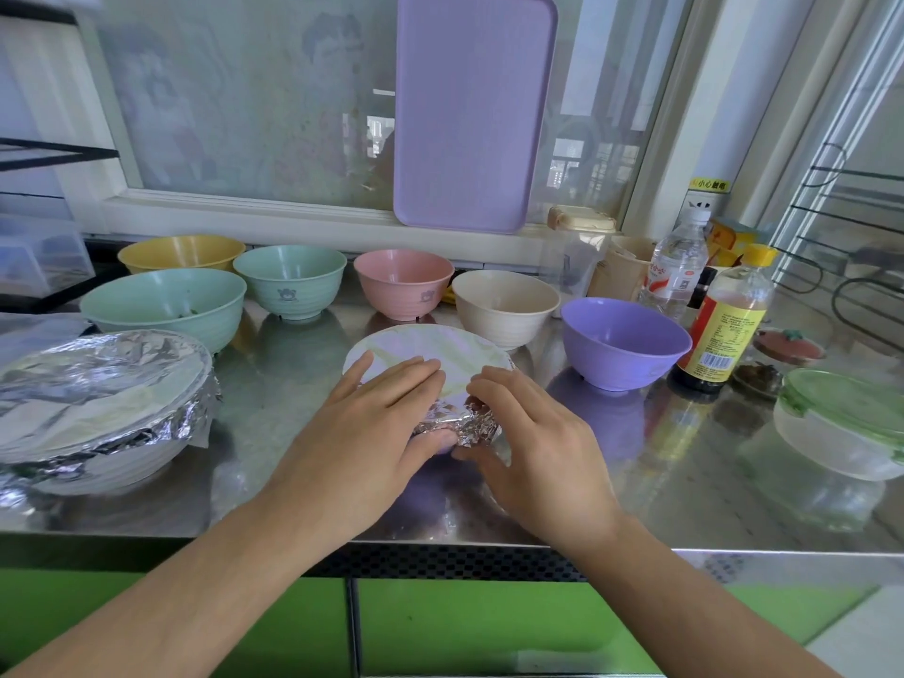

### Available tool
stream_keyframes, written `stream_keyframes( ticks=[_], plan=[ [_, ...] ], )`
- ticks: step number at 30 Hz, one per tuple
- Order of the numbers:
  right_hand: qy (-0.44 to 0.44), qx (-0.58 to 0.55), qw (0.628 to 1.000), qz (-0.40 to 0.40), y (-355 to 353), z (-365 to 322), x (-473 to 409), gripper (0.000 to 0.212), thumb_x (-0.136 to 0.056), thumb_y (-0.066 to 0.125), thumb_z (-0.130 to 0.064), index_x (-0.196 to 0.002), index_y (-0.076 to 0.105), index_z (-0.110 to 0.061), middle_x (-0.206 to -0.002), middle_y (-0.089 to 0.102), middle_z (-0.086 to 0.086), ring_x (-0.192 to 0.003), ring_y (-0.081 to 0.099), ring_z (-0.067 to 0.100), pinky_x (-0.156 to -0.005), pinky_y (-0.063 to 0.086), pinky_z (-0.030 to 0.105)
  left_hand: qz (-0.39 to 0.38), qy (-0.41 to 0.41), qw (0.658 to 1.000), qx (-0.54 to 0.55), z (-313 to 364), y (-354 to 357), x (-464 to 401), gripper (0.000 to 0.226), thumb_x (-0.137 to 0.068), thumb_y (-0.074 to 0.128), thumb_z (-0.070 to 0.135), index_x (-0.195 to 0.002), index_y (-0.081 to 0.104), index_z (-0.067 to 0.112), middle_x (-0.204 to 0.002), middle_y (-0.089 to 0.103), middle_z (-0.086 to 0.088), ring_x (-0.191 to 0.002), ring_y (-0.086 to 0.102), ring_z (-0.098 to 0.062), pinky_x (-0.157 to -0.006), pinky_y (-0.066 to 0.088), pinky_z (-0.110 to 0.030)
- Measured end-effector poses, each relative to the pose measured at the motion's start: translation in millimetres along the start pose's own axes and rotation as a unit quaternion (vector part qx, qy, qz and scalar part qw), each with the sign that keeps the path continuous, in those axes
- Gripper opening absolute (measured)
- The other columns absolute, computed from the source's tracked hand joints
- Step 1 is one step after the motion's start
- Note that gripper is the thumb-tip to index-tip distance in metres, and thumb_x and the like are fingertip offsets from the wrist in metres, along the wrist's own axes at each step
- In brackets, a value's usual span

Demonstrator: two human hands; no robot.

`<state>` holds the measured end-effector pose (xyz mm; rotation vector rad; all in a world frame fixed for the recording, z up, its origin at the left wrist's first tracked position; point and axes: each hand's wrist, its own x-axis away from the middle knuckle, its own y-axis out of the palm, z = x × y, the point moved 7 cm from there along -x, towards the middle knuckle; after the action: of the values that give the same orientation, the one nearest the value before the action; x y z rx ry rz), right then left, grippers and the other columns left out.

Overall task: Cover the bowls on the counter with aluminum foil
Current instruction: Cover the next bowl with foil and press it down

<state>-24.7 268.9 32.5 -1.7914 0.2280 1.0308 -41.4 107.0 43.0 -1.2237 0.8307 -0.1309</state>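
A small foil-covered bowl [430, 347] stands at the counter's middle front. My left hand [372, 423] lies on its near left side, fingers flat on the foil top and thumb under the rim. My right hand [528, 433] pinches the crumpled foil edge [464, 420] at the near rim. A large white bowl wrapped in foil [98, 408] sits at the left. Uncovered bowls stand behind: yellow [181, 252], large green [166, 300], small green [291, 278], pink [403, 281], cream [504, 305] and purple [623, 340].
A lilac tray [472, 110] leans against the window. At the right stand a water bottle [677, 266], a sauce bottle [724, 325] and a glass container with a green lid [846, 423]. The steel counter's front edge [440, 545] runs just below my wrists.
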Motion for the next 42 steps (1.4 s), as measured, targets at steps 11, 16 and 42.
stream_keyframes(
  ticks=[11, 16, 42],
  plan=[
    [0.098, -0.113, 0.986, -0.068, 2, 28, 1, 0.072, -0.091, 0.078, -0.042, -0.152, 0.053, -0.012, -0.166, 0.041, -0.001, -0.152, 0.035, 0.002, -0.12, 0.026, 0.011, 0.02, -0.022, 0.996, 0.078, -18, -9, 7, 0.08, -0.096, 0.036, 0.07, -0.163, 0.031, 0.028, -0.168, 0.017, 0.023, -0.154, 0.0, 0.011, -0.124, -0.002, -0.014],
    [0.113, -0.099, 0.988, -0.034, -3, 17, 7, 0.066, -0.09, 0.079, -0.047, -0.142, 0.06, -0.012, -0.157, 0.051, 0.0, -0.147, 0.047, 0.013, -0.118, 0.038, 0.025, 0.029, -0.093, 0.991, 0.091, -20, -13, 10, 0.097, -0.088, 0.043, 0.084, -0.165, 0.019, 0.03, -0.17, 0.005, 0.021, -0.156, 0.0, 0.003, -0.123, 0.011, -0.022],
    [0.457, -0.358, 0.801, -0.144, 21, 42, 7, 0.045, -0.082, 0.063, -0.023, -0.125, 0.071, -0.012, -0.094, 0.077, -0.005, -0.082, 0.07, 0.015, -0.082, 0.055, 0.034, -0.068, -0.174, 0.981, 0.042, -17, -12, 10, 0.106, -0.078, 0.03, 0.096, -0.162, 0.016, 0.034, -0.169, 0.001, 0.018, -0.158, 0.005, -0.022, -0.124, 0.026, -0.045]
  ],
)
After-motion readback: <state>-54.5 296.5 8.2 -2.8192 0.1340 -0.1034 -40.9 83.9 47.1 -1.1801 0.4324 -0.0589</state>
